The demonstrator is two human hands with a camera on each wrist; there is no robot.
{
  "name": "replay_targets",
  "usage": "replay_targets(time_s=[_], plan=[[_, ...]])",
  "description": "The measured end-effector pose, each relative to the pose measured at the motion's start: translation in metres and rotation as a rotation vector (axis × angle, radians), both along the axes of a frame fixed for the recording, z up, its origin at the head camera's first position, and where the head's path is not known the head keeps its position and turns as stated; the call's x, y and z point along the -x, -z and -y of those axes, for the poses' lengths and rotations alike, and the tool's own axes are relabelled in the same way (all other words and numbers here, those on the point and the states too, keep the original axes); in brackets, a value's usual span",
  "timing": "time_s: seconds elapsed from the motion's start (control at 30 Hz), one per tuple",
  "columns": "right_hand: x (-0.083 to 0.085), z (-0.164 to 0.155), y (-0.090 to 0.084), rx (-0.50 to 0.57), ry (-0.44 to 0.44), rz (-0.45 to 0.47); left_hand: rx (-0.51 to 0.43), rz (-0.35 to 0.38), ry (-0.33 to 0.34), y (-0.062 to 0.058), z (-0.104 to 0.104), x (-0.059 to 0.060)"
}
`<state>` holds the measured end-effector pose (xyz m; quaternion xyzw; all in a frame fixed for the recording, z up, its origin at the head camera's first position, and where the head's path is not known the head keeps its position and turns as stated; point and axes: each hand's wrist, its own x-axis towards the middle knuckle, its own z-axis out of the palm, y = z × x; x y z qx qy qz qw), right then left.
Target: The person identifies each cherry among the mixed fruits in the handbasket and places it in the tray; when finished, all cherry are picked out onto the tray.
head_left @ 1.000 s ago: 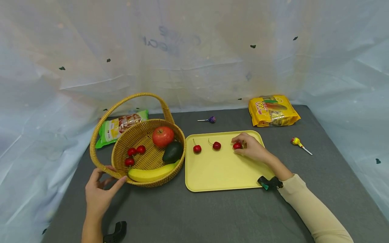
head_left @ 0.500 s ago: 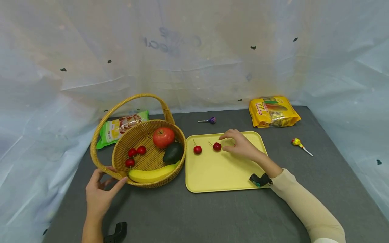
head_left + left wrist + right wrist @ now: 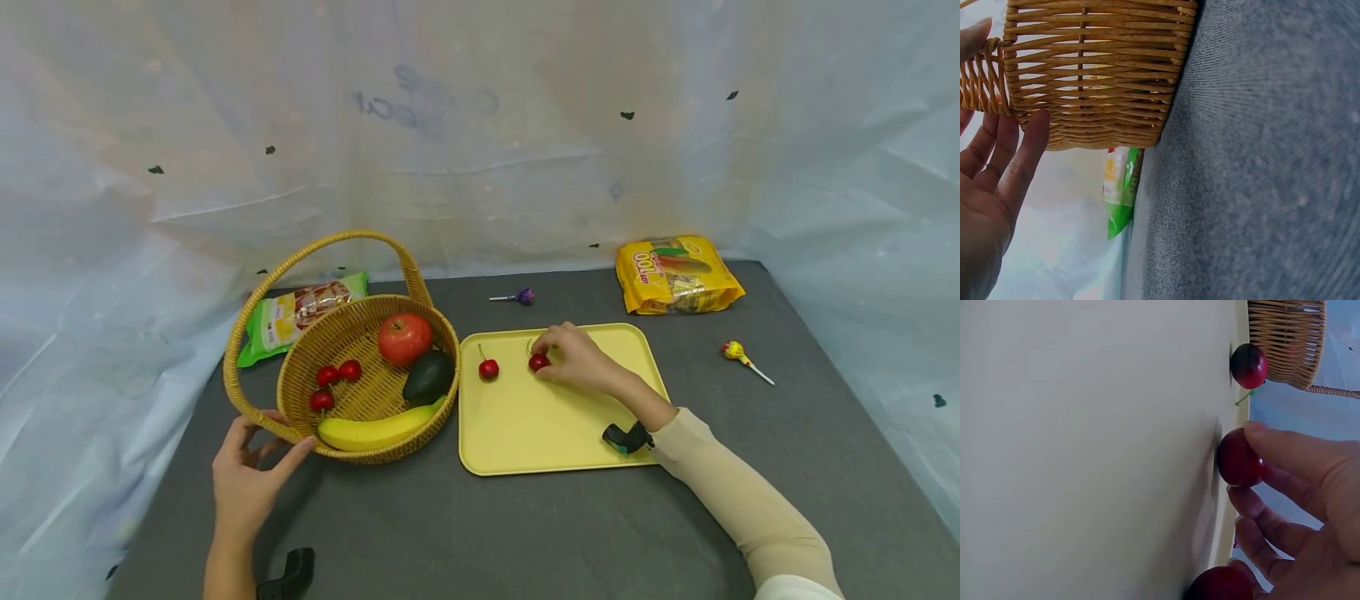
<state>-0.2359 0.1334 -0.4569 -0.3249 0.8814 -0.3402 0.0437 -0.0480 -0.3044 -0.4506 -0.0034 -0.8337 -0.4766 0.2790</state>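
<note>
Thumb and fingertips of my right hand (image 3: 577,358) pinch the middle cherry (image 3: 537,362) on the yellow tray (image 3: 517,433). To its left lies another cherry (image 3: 488,369) with its stem up. A third cherry (image 3: 1219,584) shows at the bottom of the right wrist view, hidden behind the hand in the head view. My left hand (image 3: 246,479) holds the wicker basket (image 3: 367,402) where its handle meets the rim. Inside the basket are an apple (image 3: 405,339), an avocado (image 3: 428,377), a banana (image 3: 378,429) and three red cherries (image 3: 322,401).
Behind the basket lies a green snack packet (image 3: 300,317). A purple lollipop (image 3: 525,297) is beyond the tray, a yellow lollipop (image 3: 735,350) to its right. A yellow bag (image 3: 678,275) stands at the back right, before a plastic sheet (image 3: 525,167).
My right hand has let go of the right-hand cherry, moved left with fingers spread, and pinched the middle one. My left hand and the basket have stayed put.
</note>
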Motion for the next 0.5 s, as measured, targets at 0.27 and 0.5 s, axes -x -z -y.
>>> replay_targets(time_s=[0.27,0.5], plan=[[-0.001,-0.013,-0.011,-0.041,0.02,0.01,-0.007,-0.003,0.001,-0.002,-0.001,-0.001],[-0.001,-0.051,-0.022,-0.15,-0.066,0.062,0.003,0.005,-0.016,-0.002,-0.002,0.0]])
